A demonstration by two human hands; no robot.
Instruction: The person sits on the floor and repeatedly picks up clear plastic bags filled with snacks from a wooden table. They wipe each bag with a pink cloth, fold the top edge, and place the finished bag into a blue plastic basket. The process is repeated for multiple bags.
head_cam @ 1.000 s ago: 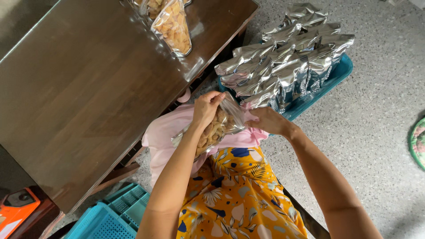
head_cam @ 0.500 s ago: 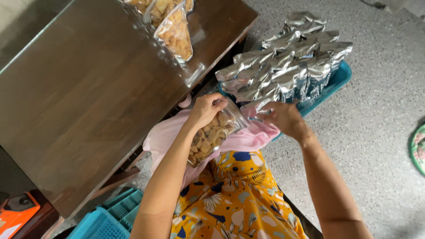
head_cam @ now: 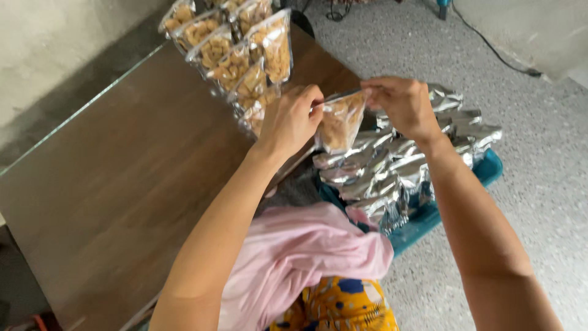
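Note:
Both my hands hold one clear pouch of brown snack pieces (head_cam: 340, 122) by its top edge, raised above the table's right edge. My left hand (head_cam: 293, 119) pinches the left end of the top strip and my right hand (head_cam: 401, 105) pinches the right end. The pouch hangs upright between them. Behind my left hand, a row of several filled clear pouches (head_cam: 236, 46) stands on the brown wooden table (head_cam: 110, 178).
A teal plastic tray (head_cam: 441, 211) on the speckled floor holds several silver foil pouches (head_cam: 404, 165) below my right hand. Pink cloth (head_cam: 306, 257) lies over my lap. A black cable (head_cam: 490, 46) runs along the floor near the far wall.
I have lifted the snack pouch from over my lap up toward the table's far end, and my right hand has taken hold of its top edge. The camera has tilted upward.

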